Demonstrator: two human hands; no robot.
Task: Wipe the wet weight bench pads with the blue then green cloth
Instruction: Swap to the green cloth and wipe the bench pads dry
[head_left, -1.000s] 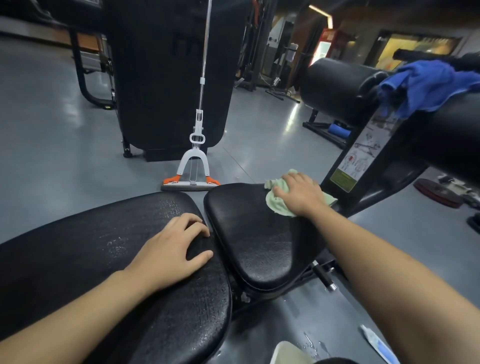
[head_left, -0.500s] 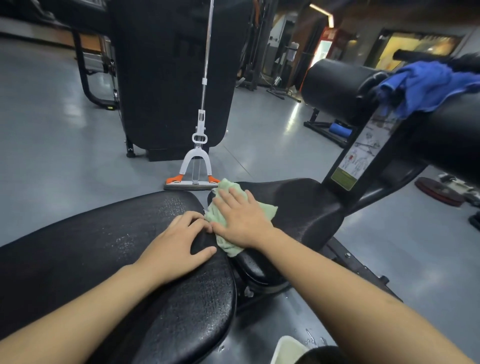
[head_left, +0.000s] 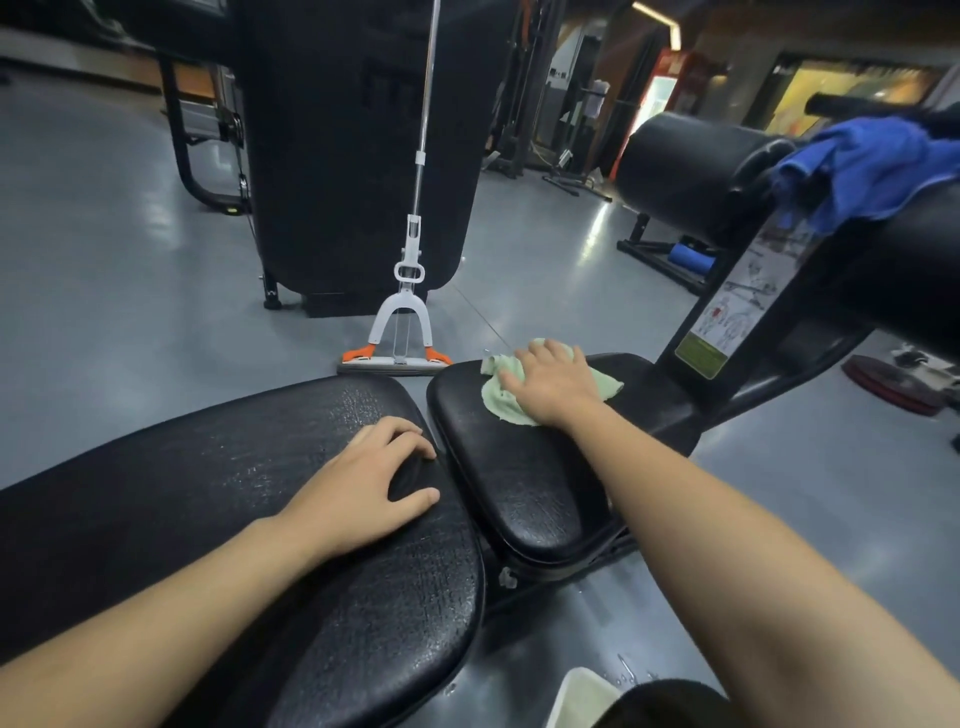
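Two black bench pads lie in front of me: a long back pad (head_left: 208, 519) on the left and a smaller seat pad (head_left: 519, 478) on the right. My right hand (head_left: 553, 387) presses a pale green cloth (head_left: 501, 402) flat on the far part of the seat pad. My left hand (head_left: 363, 488) rests on the end of the back pad, fingers curled over its edge, holding nothing. A blue cloth (head_left: 872, 161) is draped over a black roller pad (head_left: 691, 171) at the upper right. The back pad glistens with moisture.
A white and orange squeeze mop (head_left: 400, 338) stands on the grey floor just beyond the pads, in front of a large black machine (head_left: 358, 156). The bench upright with a sticker (head_left: 727, 322) rises at right. A weight plate (head_left: 893, 384) lies at far right. A white container (head_left: 582, 696) sits below.
My right hand has slid the green cloth from the near left edge of the seat pad back out to its far part. My left hand has stayed on the back pad.
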